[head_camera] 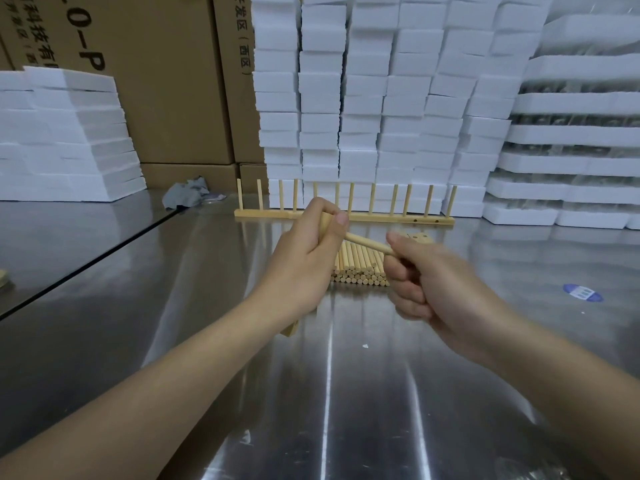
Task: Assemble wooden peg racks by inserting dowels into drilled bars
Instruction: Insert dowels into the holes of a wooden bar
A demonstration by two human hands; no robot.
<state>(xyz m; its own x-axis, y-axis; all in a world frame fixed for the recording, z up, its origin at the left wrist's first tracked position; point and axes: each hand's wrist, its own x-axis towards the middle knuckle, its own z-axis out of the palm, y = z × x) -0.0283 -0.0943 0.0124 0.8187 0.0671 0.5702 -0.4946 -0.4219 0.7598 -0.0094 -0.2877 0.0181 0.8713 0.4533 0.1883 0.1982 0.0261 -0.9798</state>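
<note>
Left hand: fingers wrapped round the bar, held just above the dowel pile. Right hand: fingers pinching one dowel by its end, other end at the bar next to my left thumb. Hole is hidden, can't confirm entry. Keep the dowel square to the bar, push straight with a slight twist, no side load or it'll jam. Finished rack stands behind the pile.

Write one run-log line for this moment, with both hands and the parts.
left hand: grips bar | right hand: pinches dowel, tip at bar | dowel pile: on table behind hands | peg rack: upright farther back
</note>
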